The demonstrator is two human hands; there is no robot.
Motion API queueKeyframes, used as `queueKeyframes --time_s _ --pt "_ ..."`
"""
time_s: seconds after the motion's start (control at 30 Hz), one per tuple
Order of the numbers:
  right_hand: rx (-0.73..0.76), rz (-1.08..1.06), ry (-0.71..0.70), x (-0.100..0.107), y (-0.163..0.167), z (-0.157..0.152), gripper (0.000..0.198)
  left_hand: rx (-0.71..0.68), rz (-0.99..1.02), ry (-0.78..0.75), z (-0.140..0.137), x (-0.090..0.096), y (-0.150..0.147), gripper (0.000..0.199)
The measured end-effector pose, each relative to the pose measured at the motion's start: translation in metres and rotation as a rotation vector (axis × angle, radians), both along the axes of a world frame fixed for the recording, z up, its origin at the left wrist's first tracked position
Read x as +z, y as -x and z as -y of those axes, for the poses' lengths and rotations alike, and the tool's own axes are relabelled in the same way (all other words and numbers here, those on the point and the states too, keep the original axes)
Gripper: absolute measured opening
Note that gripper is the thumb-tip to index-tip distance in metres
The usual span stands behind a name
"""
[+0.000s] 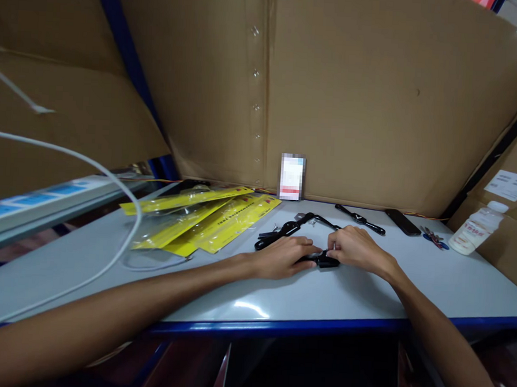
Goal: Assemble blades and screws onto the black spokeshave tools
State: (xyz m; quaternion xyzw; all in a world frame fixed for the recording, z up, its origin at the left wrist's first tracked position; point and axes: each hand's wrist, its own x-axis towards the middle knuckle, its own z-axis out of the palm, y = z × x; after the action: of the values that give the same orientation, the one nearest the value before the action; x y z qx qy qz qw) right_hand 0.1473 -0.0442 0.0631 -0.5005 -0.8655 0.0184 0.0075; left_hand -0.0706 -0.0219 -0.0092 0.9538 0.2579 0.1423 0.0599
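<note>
Low over the table's front half, my left hand (pixel 283 257) is closed on one end of a black tool part (pixel 328 259), its thumb and fingers stretched toward the right. At the other end, my right hand (pixel 357 249) pinches the same part with bent fingers. Its exact shape is mostly hidden by my fingers. Just behind my hands lies a black handled tool (pixel 277 235) with a bent black rod (pixel 320 218) reaching right. Small metal pieces (pixel 276 226) are scattered near it.
Yellow-backed clear plastic packages (pixel 214 220) are piled at the left, by a white cable (pixel 138 210) and a power strip (pixel 45 199). Against the cardboard wall leans a lit phone (pixel 291 178). Rightward lie another black tool (pixel 361 219), a dark phone (pixel 402 222), keys (pixel 434 238) and a white bottle (pixel 477 228).
</note>
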Motion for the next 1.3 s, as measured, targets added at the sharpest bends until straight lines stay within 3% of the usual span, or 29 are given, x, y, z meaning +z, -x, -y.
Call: queueKeyframes --time_s 0.23,0.43,0.73,1.3 --pt "0.196 -0.053 -0.014 -0.007 -0.003 -0.003 0.024 0.001 0.018 -0.008 -0.001 -0.003 0.000 0.030" --pt "0.219 -0.067 -0.046 -0.009 -0.004 -0.005 0.015 0.005 0.004 -0.024 -0.001 -0.001 0.000 0.031" --pt "0.253 -0.101 -0.047 -0.012 -0.004 -0.007 0.024 -0.006 0.021 -0.022 -0.002 -0.003 0.000 0.029" --pt "0.087 -0.133 0.009 -0.019 0.002 -0.010 0.027 -0.013 0.053 0.006 -0.003 -0.005 0.002 0.034"
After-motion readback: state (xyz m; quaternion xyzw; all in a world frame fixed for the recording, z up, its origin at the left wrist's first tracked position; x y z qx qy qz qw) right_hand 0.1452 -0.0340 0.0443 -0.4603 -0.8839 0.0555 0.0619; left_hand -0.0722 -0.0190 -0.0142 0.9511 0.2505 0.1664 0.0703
